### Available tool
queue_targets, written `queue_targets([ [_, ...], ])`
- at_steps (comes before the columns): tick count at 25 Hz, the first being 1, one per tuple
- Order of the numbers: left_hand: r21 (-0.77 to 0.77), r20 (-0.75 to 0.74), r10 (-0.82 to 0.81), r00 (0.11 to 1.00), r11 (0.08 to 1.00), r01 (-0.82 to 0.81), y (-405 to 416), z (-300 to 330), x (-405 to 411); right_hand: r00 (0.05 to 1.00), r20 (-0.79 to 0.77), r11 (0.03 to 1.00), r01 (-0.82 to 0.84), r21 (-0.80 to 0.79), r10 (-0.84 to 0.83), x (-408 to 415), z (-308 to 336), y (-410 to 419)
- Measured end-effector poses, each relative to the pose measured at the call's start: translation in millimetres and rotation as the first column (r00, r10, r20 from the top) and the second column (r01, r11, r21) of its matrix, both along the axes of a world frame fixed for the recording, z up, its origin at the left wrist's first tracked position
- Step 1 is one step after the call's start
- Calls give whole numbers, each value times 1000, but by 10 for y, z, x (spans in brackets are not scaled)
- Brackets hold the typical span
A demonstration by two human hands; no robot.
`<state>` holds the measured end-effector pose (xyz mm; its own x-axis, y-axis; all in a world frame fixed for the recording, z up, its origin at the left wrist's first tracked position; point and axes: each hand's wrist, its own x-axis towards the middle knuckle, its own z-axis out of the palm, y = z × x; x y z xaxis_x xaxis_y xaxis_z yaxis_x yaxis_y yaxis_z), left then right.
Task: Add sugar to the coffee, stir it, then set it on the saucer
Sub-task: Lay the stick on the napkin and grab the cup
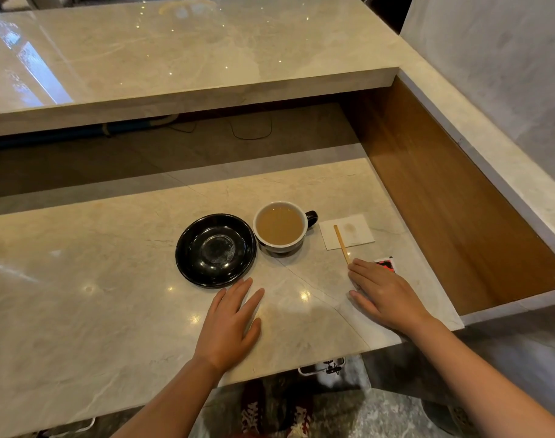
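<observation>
A dark cup point(280, 227) with a white inside holds milky coffee and stands on the marble counter, handle to the right. Just left of it lies an empty black saucer point(216, 249). Right of the cup a wooden stir stick point(341, 243) rests partly on a white napkin point(347, 231). A red and white sugar packet point(386, 263) shows beyond my right hand point(384, 295), which lies flat with fingers near the stick's end. My left hand point(231, 324) lies flat just below the saucer. Neither hand holds anything.
The marble counter point(96, 279) ends close to me at its front edge. A brown wooden side panel point(443, 191) walls the right side. A higher marble shelf point(175, 58) overhangs the back, with cables under it.
</observation>
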<state>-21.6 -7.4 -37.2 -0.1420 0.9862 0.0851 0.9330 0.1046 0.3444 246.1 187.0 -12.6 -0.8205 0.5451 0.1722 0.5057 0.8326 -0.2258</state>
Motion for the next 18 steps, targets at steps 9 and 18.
queue_targets([
  [9,13,25,-5,1000,1000,5,3,14,7,971,-227,996,81,43,-69,-339,293,9],
  [18,12,41,1,999,1000,-2,6,17,4,969,247,988,34,-151,4,-1522,816,157],
])
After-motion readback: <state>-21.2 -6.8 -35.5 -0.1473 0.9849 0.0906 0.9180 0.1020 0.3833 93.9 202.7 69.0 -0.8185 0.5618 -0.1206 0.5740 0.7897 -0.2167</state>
